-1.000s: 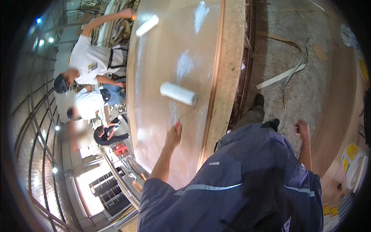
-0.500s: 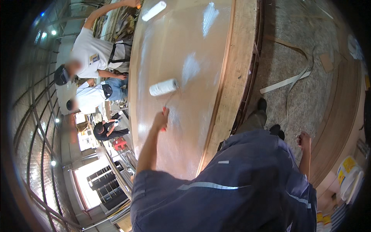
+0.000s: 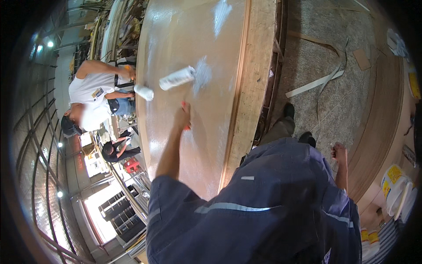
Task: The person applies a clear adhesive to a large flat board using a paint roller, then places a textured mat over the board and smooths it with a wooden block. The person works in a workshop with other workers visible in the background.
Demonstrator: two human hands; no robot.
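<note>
I count two white cylindrical rollers [image 3: 177, 78] | left hand [image 3: 182, 117] grips one's red handle [image 3: 187, 128] | right hand [image 3: 339, 152] curled, contents unclear | yellow-labelled white plastic bucket [image 3: 392, 191]

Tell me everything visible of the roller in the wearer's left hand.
The roller has a white, fluffy-looking cylindrical sleeve, patchy with grey, on a thin frame only faintly visible, and a red handle. The left hand grips the handle, whose ends show past the fist. The sleeve slants over the brown board, its right end higher in the picture, beside a whitish smear. Whether it touches the board is unclear.
</note>
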